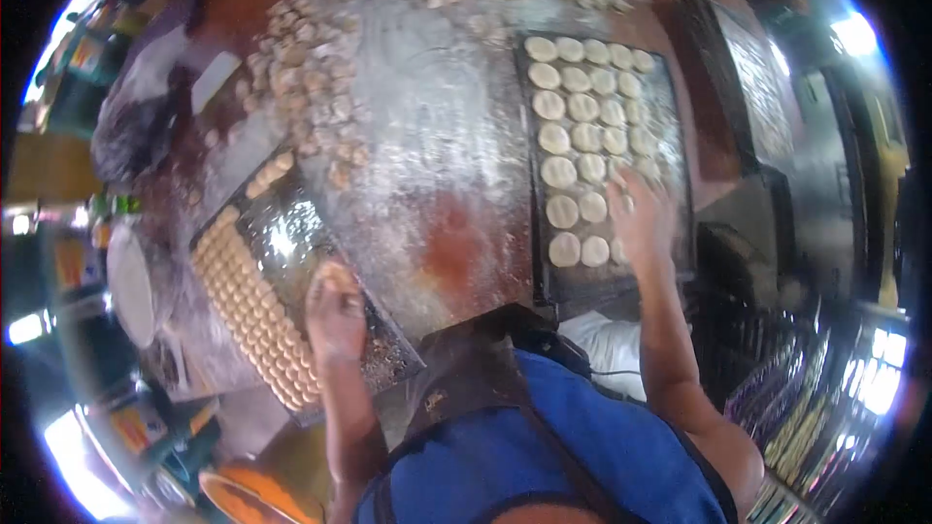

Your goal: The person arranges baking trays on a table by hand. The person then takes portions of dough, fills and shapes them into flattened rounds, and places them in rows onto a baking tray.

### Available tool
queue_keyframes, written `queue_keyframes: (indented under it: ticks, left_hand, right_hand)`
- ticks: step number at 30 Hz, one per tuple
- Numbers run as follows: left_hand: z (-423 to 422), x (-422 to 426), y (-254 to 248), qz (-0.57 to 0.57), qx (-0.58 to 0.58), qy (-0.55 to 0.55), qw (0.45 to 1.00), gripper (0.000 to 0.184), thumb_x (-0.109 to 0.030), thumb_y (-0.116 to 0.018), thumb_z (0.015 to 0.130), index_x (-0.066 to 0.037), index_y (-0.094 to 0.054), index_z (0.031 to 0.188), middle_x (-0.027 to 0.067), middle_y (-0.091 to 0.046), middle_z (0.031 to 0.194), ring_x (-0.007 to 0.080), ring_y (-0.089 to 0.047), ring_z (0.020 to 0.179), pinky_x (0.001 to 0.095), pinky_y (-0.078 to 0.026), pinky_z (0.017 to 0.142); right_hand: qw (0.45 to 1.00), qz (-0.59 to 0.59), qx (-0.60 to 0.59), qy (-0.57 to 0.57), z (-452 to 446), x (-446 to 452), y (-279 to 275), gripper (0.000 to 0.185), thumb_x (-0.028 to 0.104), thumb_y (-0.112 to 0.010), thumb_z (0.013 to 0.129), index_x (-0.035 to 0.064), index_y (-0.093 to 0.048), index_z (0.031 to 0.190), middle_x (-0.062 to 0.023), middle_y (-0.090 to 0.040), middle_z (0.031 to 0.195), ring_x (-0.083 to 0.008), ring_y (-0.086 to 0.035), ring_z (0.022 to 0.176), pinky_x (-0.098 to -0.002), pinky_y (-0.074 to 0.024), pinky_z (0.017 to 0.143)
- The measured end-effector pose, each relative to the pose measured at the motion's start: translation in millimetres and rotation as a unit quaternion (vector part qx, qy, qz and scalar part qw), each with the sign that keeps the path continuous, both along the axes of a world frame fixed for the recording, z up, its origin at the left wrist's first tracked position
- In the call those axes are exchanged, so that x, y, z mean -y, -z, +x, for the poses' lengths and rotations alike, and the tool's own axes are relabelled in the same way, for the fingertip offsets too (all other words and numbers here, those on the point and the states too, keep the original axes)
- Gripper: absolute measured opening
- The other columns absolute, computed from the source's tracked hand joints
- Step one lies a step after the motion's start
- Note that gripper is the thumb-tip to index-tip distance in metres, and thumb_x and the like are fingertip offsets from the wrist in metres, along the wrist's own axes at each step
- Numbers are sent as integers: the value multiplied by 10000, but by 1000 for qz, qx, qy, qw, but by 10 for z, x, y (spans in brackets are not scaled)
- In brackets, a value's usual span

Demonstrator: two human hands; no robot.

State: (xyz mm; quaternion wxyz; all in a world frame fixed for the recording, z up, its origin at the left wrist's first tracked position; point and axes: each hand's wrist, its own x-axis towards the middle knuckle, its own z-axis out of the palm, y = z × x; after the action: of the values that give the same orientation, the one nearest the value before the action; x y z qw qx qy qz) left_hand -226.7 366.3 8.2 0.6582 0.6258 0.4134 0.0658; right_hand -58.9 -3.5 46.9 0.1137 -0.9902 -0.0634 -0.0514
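My left hand (337,315) is over the bare, shiny side of the left baking tray (296,223). It is curled around what look like small dough pieces (338,278), partly hidden by the fingers. Rows of small dough balls (250,301) fill the other side of that tray. My right hand (642,218) reaches down over the right baking tray (563,288), its fingers smeared by motion among flat round dough discs (584,107). Whether those fingers grip a disc cannot be made out. The discs lie in several rows.
Between the trays is a flour-dusted red work table (451,243). Many loose dough pieces (306,82) are heaped along its far and left parts. A white scraper-like rectangle (215,81) lies at the far left. Another dark tray (748,78) stands at the right, and racks (806,408) are behind it.
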Motion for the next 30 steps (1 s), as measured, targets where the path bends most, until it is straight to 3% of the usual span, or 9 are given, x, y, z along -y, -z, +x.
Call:
queue_keyframes:
  ticks: [3, 6, 8, 12, 15, 18, 21, 24, 30]
  left_hand:
    - [9, 355, 236, -176, 110, 25, 978, 223, -117, -571, 962, -64, -652, 1163, 110, -668, 1075, 138, -646, 972, 238, -554, 732]
    - [325, 713, -96, -103, -148, 56, 982, 191, -155, -549, 973, -65, -662, 1099, 83, -677, 977, 143, -652, 936, 242, -544, 731]
    - [112, 750, 311, 24, 15, 320, 947, 231, -245, -544, 992, -52, -663, 1032, 60, -655, 894, 152, -649, 906, 263, -532, 747]
    - [33, 398, 599, 42, 24, 288, 956, 374, -263, -506, 1017, 27, -573, 1243, 101, -666, 954, 203, -632, 860, 352, -524, 792]
    - [198, 249, 193, -328, 90, -129, 932, 267, -203, -525, 1014, 12, -648, 1114, 57, -647, 959, 160, -638, 923, 304, -531, 775]
    - [77, 104, 353, -224, 106, 43, 968, 262, -138, -497, 1017, 20, -615, 1189, 68, -650, 1006, 167, -643, 916, 318, -550, 775]
    - [-105, 37, 91, -201, 170, 163, 951, 333, -93, -524, 997, 19, -533, 1311, 84, -663, 983, 127, -636, 789, 256, -550, 712]
    - [-194, 22, -132, 8, 86, 368, 926, 341, -44, -567, 953, 19, -567, 1288, 90, -680, 1012, 138, -653, 839, 276, -556, 761]
    - [13, 118, 212, -7, 158, 288, 945, 291, -43, -610, 803, 36, -705, 1066, 151, -731, 877, 173, -664, 741, 331, -530, 711]
  right_hand:
    - [899, 307, -86, -302, 425, -1284, 264, 292, 147, -630, 895, 38, -641, 1166, -178, -646, 1150, -345, -622, 1045, -425, -489, 892]
    - [889, 138, -85, -429, 620, -2594, 752, 298, 162, -622, 915, 67, -601, 1197, -128, -650, 1033, -276, -636, 977, -396, -545, 863]
    - [897, 45, -101, -427, 728, -2886, 811, 285, 153, -620, 918, 48, -595, 1181, -138, -636, 943, -259, -640, 874, -382, -568, 778]
    - [895, 146, -224, -358, 435, -2786, 566, 226, 105, -633, 895, 15, -597, 1100, -126, -624, 858, -208, -627, 754, -362, -558, 691]
    - [885, 329, -104, -313, -399, -2452, 347, 256, 103, -661, 876, 6, -597, 1104, -129, -642, 907, -216, -637, 807, -359, -557, 738]
    - [894, 167, 50, -413, -802, -2285, 616, 295, 120, -697, 864, 4, -613, 1123, -118, -663, 981, -199, -648, 913, -348, -553, 817]
    - [832, 448, -245, -214, -947, -2055, 314, 419, 249, -716, 842, 118, -656, 1235, -150, -679, 1179, -268, -670, 1051, -367, -520, 941]
    - [854, 370, -318, -182, -1078, -1910, 201, 309, 220, -704, 843, 72, -702, 1114, -136, -717, 1077, -230, -694, 965, -353, -535, 890]
    - [932, 309, 10, -187, -1489, -1974, 115, 277, 27, -649, 780, 30, -704, 1051, -186, -697, 1032, -320, -679, 974, -362, -535, 835]
